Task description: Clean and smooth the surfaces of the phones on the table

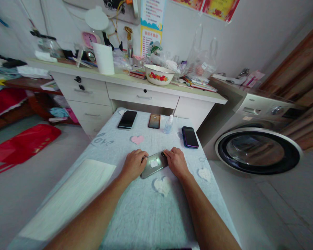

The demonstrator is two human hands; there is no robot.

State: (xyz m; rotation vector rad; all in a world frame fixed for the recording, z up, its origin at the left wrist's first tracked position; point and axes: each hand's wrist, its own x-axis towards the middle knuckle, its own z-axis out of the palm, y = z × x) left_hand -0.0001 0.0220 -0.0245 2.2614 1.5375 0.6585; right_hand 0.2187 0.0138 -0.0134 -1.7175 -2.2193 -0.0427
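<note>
Holding grey phone back-up mid-counter, grasped at left end by left hand and at camera end by right hand; can't tell how far along the handling is. Not in hand: black phone by far-left corner, brown phone near far edge with spray bottle just beside, dark phone by right edge. Can read "Love" near left edge, can't make out white label on grey phone's back or small badge on washer.
</note>
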